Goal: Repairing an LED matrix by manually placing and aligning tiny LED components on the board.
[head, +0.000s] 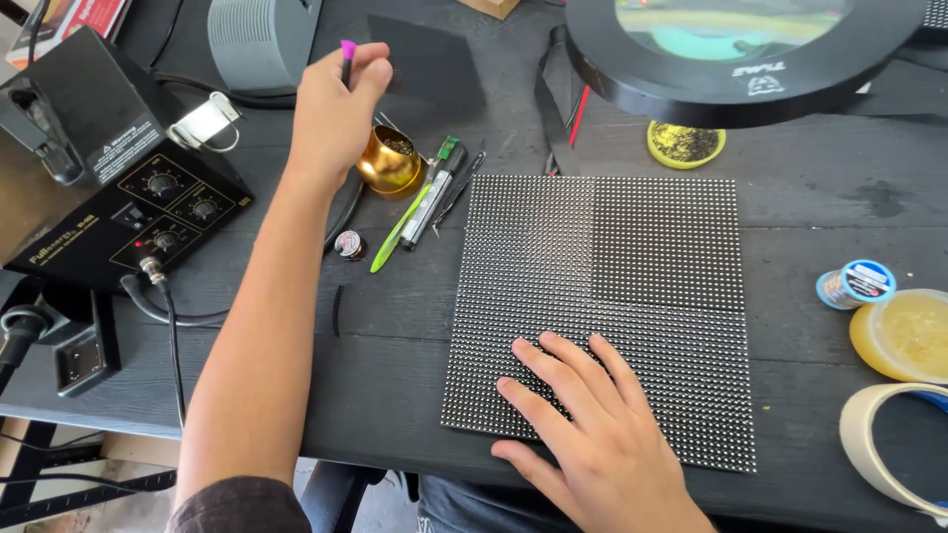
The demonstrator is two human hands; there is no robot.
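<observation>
We rest our right hand (583, 434) flat, fingers spread and gripping nothing, on the near edge of the large square black panel studded with rows of tiny dots (632, 266), which lies flat in the middle of the dark wooden table (810, 207). Our left hand (331, 114) is raised off the panel's far left corner, fingers pinched shut on a slim dark tool with a bright pink tip (347, 54).

Just left of the panel lie a green pen-like stick (395, 237) and a grey marker-shaped tool (434, 197), with a small round brass pot (388, 163) beyond them, right under the lifted hand. Farther left sits a black control box with dials (128, 212), its cables trailing over the table edge.

We judge the main risk to be our left forearm, which crosses above the pot and loose tools; a low sweep could tip the pot or roll the tools onto the panel. Pressing weight through the flat palm might also stress the dotted face.

Right of the panel, a solder spool (855, 284), a round yellow tub (907, 336) and a tape roll (889, 444) crowd that side. The black ring lamp (731, 59) overhangs the panel's far edge, limiting height there. The freest room is the strip just left of the panel's near half.
</observation>
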